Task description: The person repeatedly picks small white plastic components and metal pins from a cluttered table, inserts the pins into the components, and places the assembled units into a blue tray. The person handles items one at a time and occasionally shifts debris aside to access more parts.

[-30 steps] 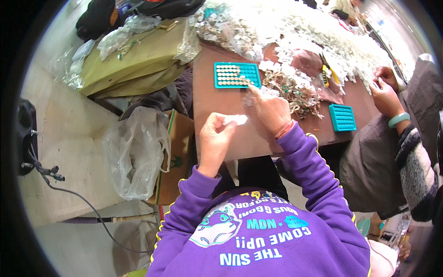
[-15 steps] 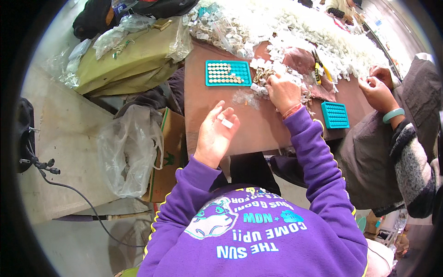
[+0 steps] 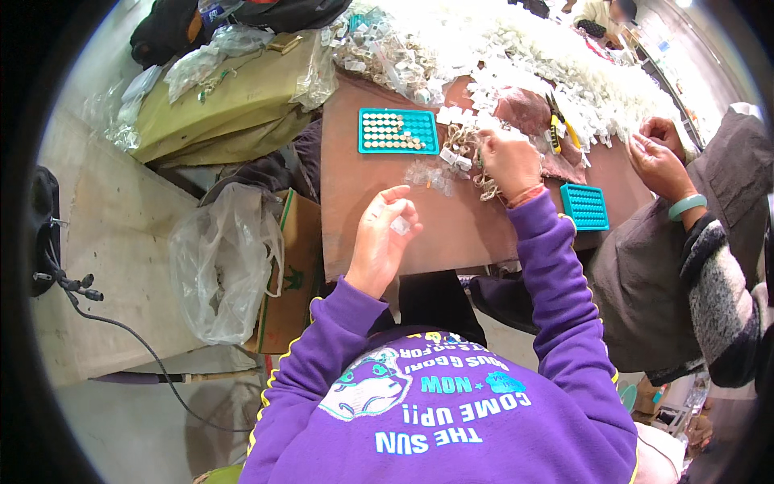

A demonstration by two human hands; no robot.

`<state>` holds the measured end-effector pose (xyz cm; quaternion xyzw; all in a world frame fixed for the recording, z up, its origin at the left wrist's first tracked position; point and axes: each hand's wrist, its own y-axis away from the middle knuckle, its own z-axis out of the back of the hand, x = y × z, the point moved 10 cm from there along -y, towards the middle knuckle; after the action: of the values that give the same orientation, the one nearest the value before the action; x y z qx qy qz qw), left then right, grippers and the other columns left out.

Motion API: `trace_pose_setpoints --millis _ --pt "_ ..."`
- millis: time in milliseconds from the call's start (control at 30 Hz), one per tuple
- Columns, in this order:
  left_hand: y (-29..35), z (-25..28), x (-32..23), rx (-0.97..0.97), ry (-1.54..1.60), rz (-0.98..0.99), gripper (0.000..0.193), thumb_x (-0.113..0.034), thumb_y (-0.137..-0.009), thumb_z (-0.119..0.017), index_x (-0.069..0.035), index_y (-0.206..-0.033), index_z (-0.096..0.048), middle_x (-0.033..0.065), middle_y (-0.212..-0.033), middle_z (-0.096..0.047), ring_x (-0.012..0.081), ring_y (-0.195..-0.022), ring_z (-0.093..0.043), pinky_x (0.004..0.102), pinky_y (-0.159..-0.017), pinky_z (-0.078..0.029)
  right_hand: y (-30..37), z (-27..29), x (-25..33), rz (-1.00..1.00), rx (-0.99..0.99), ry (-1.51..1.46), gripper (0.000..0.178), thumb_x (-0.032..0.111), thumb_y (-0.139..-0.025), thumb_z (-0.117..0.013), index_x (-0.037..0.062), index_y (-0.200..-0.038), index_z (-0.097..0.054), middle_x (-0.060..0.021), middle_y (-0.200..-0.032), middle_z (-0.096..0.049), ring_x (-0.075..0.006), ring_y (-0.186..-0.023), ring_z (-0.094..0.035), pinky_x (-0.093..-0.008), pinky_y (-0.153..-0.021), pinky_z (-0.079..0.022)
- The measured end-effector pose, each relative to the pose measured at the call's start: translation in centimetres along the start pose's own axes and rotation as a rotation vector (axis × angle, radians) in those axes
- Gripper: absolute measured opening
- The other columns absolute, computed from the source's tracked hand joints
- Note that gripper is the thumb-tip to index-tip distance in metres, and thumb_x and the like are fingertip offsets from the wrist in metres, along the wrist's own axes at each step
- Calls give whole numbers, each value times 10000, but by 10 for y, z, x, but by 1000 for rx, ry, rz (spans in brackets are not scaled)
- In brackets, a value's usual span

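My left hand is palm up over the near edge of the table, fingers curled around a small white piece. To the right, my right hand is at a pile of beige strings with white tags. Its fingers are drawn together, and what they pinch is hidden. A teal tray beyond my left hand has rows of round, pale gold pieces in its left and near cells. Small clear plastic bits lie between tray and hands.
Yellow-handled pliers lie on a reddish cloth. A second teal tray is near a co-worker's hands at the right. White tags heap across the back. A plastic bag and carton stand left.
My right hand has moved slightly right and nearer over the pile, and the strings have shifted with it. My left fingers have curled in more around the white piece.
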<state>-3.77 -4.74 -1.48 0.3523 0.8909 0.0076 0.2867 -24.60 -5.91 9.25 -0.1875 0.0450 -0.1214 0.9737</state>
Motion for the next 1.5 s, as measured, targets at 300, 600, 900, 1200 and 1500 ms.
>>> trace_pose_setpoints --millis 300,600,900,1200,1500 --pt "-1 -8 3 13 -58 14 206 -86 -946 -508 -40 -1146 -536 32 -896 -576 121 -817 -577 288 -754 -524 20 -6 -47 -525 94 -1824 356 71 -888 -608 6 -1235 -565 -55 -929 -675 -111 -659 -614 -208 -597 -508" --pt "1 -11 3 23 -130 12 201 -86 -941 -526 -40 -1136 -545 27 -874 -574 93 -724 -530 248 -671 -474 62 -24 -19 -435 157 -1567 223 48 -856 -663 10 -1075 -646 -50 -942 -690 -111 -774 -658 -218 -676 -517" --pt "2 -12 1 15 -164 6 184 -65 -928 -536 -29 -1108 -551 11 -838 -567 41 -603 -430 202 -562 -387 78 -24 8 -293 182 -1425 274 -20 -812 -669 27 -1081 -661 -23 -973 -674 -75 -846 -621 -223 -758 -505" --pt "4 -7 -10 -11 -281 -53 159 -92 -936 -545 -34 -1083 -565 -2 -821 -558 27 -563 -390 183 -504 -333 79 -31 26 -364 240 -1992 278 17 -861 -653 14 -1136 -611 -112 -1044 -682 -181 -994 -647 -279 -847 -510" --pt "3 -16 7 3 -501 89 288 -259 -973 -561 -24 -1138 -588 38 -874 -623 9 -518 -342 175 -474 -279 78 -20 40 -329 228 -2186 281 3 -878 -632 44 -1154 -597 -92 -1034 -677 -175 -991 -644 -270 -812 -524"
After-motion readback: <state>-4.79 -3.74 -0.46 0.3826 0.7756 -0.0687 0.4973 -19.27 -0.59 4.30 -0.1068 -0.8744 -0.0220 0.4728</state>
